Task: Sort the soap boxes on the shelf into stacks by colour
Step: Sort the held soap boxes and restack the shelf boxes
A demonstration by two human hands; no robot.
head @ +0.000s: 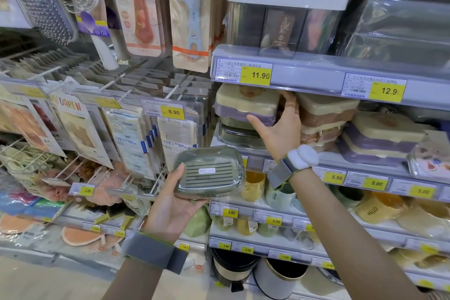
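My left hand [171, 204] holds a green soap box [209, 172] from below, in front of the shelf and tilted toward me. My right hand [280, 126] grips a purple soap box with a cream lid [246, 105] at its right end, thumb under it and fingers behind. That purple box sits on top of another green soap box [239, 135] at the left of the shelf [341, 162]. To the right stands a stack of brown soap boxes [323, 119], then a stack of purple soap boxes [379, 140].
A shelf rail with price tags [316, 75] hangs just above the soap boxes, leaving little headroom. Packaged goods hang on hooks [136, 136] to the left. Cups [253, 185] and bowls fill the shelves below. A clear box [431, 158] sits at the far right.
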